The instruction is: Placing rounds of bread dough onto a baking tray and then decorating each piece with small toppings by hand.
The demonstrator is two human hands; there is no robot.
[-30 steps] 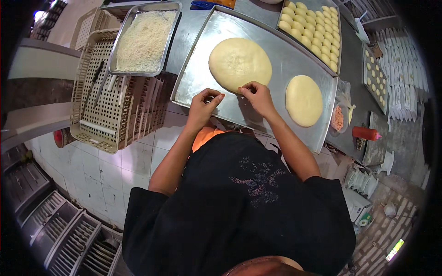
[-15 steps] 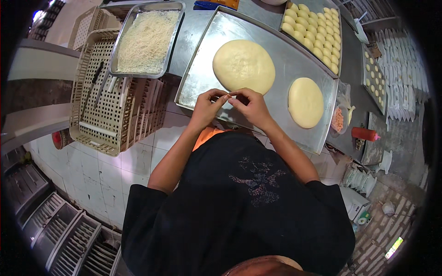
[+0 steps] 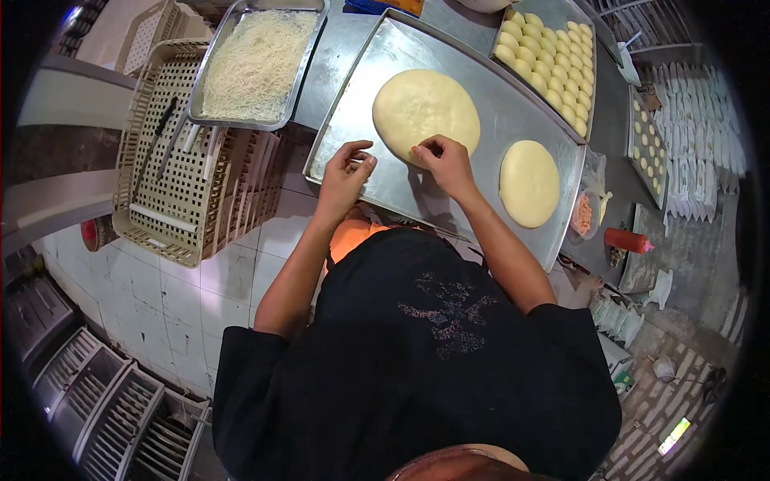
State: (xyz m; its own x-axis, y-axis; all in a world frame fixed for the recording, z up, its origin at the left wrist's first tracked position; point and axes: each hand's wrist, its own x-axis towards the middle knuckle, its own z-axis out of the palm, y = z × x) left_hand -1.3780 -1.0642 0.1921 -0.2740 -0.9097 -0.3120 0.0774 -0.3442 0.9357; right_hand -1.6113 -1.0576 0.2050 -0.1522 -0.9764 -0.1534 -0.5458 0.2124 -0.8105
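On a metal tray [image 3: 489, 148] atop a steel table [image 3: 338, 50], above a tiled floor [image 3: 192, 309], the large dough [image 3: 426, 112] lay at and beyond the right hand's [image 3: 447, 168] pinch, thumb and forefinger together, any held scrap too small to tell. The small dough [image 3: 529, 184] lay rightward. The left hand [image 3: 345, 176] hung empty, loosely parted, near the tray's near edge, bare metal between both hands.
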